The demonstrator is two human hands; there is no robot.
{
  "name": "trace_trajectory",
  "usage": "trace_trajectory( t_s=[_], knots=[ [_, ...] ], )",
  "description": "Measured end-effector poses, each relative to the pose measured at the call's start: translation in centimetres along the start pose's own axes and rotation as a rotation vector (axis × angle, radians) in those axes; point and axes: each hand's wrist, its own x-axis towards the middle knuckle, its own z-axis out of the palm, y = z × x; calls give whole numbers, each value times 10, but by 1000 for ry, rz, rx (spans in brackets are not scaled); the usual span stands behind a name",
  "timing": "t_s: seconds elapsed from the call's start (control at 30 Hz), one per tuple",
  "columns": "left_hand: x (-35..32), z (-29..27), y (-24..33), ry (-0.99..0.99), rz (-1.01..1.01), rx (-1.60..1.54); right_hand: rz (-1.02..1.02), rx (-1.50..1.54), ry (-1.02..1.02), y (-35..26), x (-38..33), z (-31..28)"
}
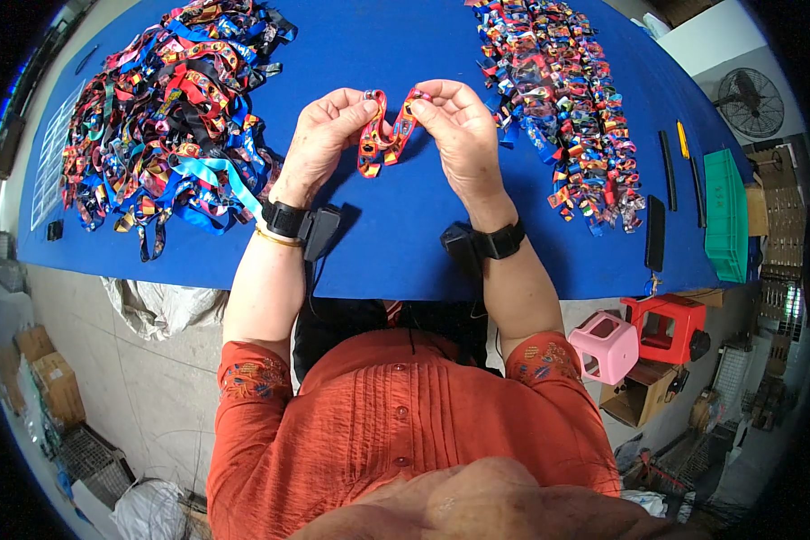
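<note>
Above the middle of the blue table (396, 243), my two hands hold a short red strap printed with colourful patterns (369, 144). My left hand (326, 135) pinches one upper end between thumb and fingers. The other upper end is pinched by my right hand (466, 139). Between them the strap sags into a folded V, its lower part hanging just over the table. On the left lies a loose, tangled heap of printed straps (175, 117). To the right, similar straps lie folded in tidy rows (562, 108).
A black phone-like slab (655, 234) and a green plastic basket (726, 216) are at the table's right side, near a yellow-handled tool (683, 139). Pink (606, 346) and red (666, 328) stools stand below the right edge. A white sack (162, 306) lies below the left.
</note>
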Motion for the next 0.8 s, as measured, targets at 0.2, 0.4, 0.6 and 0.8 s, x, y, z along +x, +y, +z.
trace_trajectory(
  t_s=[0.2, 0.4, 0.6, 0.8],
  knots=[
    [-1, 6, 3, 41, -10, -1, 5, -19, -1, 2, 0, -1],
    [3, -5, -5, 1, 19, 11, 4, -30, -4, 2, 0, 0],
    [4, -3, -6, -14, 76, -2, -1, -17, 9, -1, 0, 2],
    [4, 0, -4, 22, 178, -77, -59, -85, 73, 0, 2, 0]
  ],
)
